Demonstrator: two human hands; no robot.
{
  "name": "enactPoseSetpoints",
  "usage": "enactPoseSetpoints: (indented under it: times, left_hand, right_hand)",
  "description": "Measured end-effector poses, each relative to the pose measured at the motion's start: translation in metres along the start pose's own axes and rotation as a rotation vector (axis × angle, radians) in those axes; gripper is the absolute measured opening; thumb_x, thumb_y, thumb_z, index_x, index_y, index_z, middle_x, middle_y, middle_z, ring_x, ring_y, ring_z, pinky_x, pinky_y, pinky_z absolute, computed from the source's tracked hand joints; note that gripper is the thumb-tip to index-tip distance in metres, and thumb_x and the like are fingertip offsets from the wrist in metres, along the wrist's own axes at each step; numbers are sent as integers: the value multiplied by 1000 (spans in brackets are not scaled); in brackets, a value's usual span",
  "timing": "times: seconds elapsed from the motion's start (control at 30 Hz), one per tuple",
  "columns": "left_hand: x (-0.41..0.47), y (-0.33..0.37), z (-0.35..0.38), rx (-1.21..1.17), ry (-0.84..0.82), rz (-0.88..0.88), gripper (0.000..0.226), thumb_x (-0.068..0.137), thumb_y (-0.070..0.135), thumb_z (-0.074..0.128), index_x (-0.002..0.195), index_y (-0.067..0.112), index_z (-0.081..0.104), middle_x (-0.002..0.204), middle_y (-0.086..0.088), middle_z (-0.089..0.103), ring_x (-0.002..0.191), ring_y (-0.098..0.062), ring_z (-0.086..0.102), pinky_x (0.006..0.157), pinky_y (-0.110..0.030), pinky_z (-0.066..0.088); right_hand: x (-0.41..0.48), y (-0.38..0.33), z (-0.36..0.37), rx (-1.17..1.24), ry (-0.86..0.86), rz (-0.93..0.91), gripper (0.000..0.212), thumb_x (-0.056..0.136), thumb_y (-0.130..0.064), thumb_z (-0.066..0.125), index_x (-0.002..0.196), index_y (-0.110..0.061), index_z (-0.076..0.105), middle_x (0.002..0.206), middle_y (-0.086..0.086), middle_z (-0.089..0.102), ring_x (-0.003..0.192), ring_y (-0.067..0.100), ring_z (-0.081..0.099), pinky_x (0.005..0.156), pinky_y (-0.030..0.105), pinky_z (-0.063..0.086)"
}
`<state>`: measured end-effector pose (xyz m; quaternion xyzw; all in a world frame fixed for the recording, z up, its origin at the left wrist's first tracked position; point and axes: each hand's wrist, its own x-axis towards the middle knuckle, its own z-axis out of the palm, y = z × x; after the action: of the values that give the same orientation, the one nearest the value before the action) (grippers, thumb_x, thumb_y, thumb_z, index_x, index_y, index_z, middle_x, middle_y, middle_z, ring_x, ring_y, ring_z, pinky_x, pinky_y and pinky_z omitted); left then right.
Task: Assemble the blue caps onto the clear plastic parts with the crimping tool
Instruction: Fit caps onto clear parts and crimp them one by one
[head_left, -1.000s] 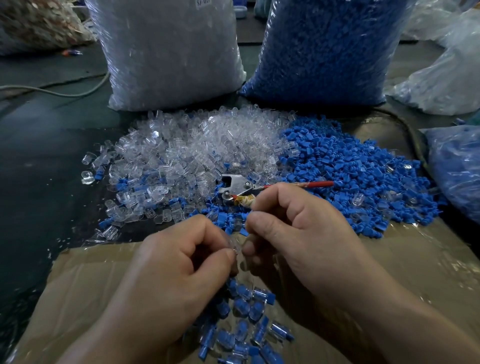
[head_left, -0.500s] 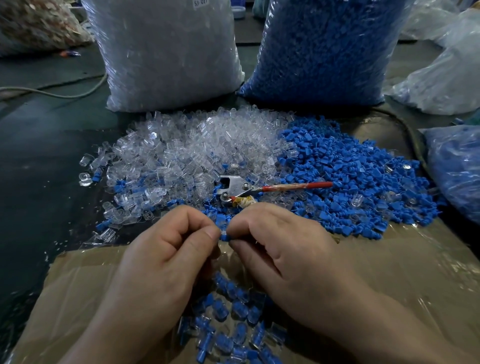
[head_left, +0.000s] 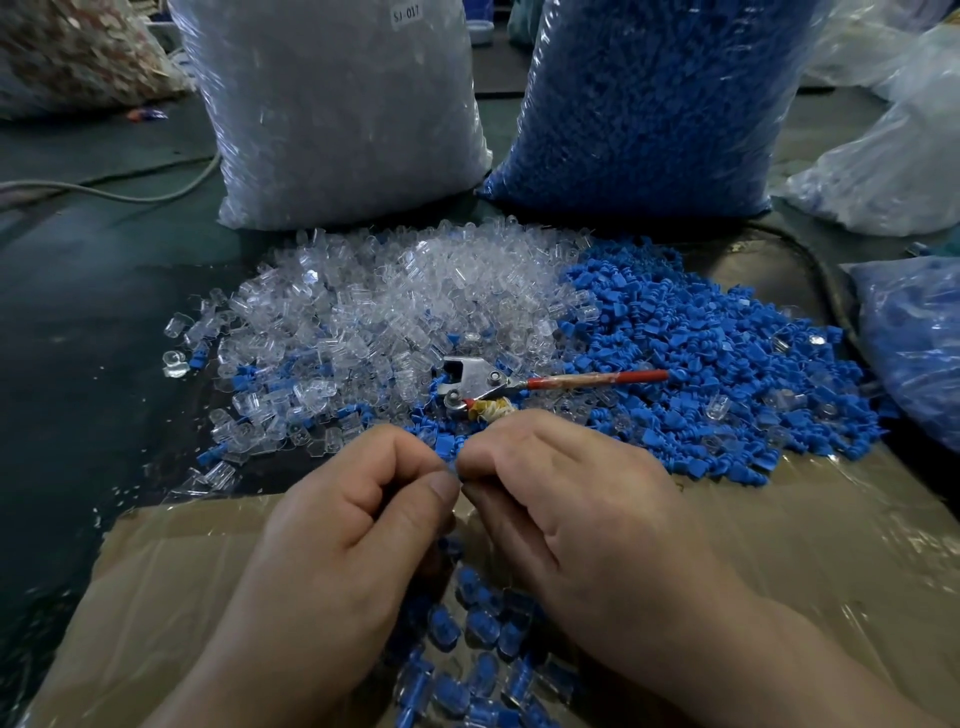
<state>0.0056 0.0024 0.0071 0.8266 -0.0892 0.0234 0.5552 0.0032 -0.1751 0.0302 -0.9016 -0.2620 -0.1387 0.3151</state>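
Found left hand (head_left: 358, 525) and right hand (head_left: 566, 514) brought together fingertip to fingertip at near centre, each pinching with thumb and forefinger on one small blue cap (head_left: 453, 467), seen only as a sliver. Could not make out whether a clear part sits under the fingers as well.

Located crimping tool (head_left: 483, 382) just beyond the knuckles, lying untouched on the heap, metal head to the left, red handle running right. Recorded clear parts (head_left: 395, 312) heaped far left of the tool and loose blue caps (head_left: 701, 364) heaped right of it, found touching and mingled at the seam. Noted assembled pieces (head_left: 483, 639) lying near, on the cardboard (head_left: 805, 545), partly under the wrists. Noted two full bags standing at the far side: clear stock bag (head_left: 337, 114) left, blue stock bag (head_left: 649, 104) right.

Judged step in hand: hand-fitting of cap to clear part, ahead of crimping. Judged task well short of complete, given bulk of loose stock. Next move calls for freeing the right hand, reaching forward to the red handle, and presenting the joined piece squarely into the tool's head without losing the pinch.
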Motion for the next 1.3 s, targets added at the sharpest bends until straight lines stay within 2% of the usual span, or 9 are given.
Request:
enactPoseSetpoints:
  times: [0.17,0.27,0.33,0.43,0.63,0.8,1.07,1.17,1.3]
  left_hand:
    - [2,-2,-2,96,56,-25,32,67,58,60,84,33,67,59,5,64,49,-10,56,46,-32,48]
    - [2,-3,-1,49,96,-66,34,67,58,63,82,29,67,56,4,61,48,-10,53,45,-33,46]
    - [2,-4,-1,25,102,-93,27,72,53,68,80,27,67,53,3,60,44,-5,49,42,-21,42]
    - [3,-3,-1,-119,79,-167,19,77,38,76,77,22,67,51,-2,58,42,-10,45,40,-19,38]
    - [8,6,-2,-446,121,-270,19,63,30,72,68,14,64,50,-10,50,40,-15,41,36,-20,36]
    - [9,5,-3,-391,105,-235,30,58,44,71,70,17,66,52,-9,53,44,-16,43,38,-19,38]
    - [8,2,-6,-338,138,-205,22,68,41,71,75,20,69,55,-7,57,47,-17,45,39,-19,38]
    - [10,0,-6,-291,181,-158,21,68,42,67,77,22,68,52,-2,56,44,-10,48,40,-17,40]
    - [13,-5,-9,-232,209,-104,15,73,40,67,78,26,68,53,-1,56,45,-8,50,41,-16,40]
  right_hand:
    - [0,0,0,-101,-36,-60,30,87,-23,49,112,-18,64,104,0,62,91,21,60,67,40,54]
    - [2,9,-5,-249,-67,62,45,87,-41,45,131,-31,45,127,-5,51,119,17,48,95,42,50]
    - [4,22,-12,-375,-139,256,67,86,-56,46,143,-39,16,151,-6,27,141,19,23,116,47,25]
    - [3,43,-17,-527,-287,412,87,85,-73,41,148,-38,-7,161,-5,1,148,22,-1,115,40,-2]
    - [11,51,-21,-569,-360,407,83,73,-80,22,145,-39,14,148,-6,31,135,23,23,114,44,21]
    - [19,52,-16,-582,-272,362,65,80,-66,47,136,-35,35,121,-8,49,112,19,37,101,42,30]
    - [11,45,-32,-351,44,359,56,76,-55,44,127,-33,45,96,-12,46,86,8,42,68,27,33]
    - [6,38,-37,-270,10,282,51,77,-52,48,123,-32,52,97,-15,51,85,3,49,68,21,39]
    - [0,33,-40,-206,-70,175,49,76,-48,54,120,-28,59,100,-13,57,89,9,55,73,33,50]
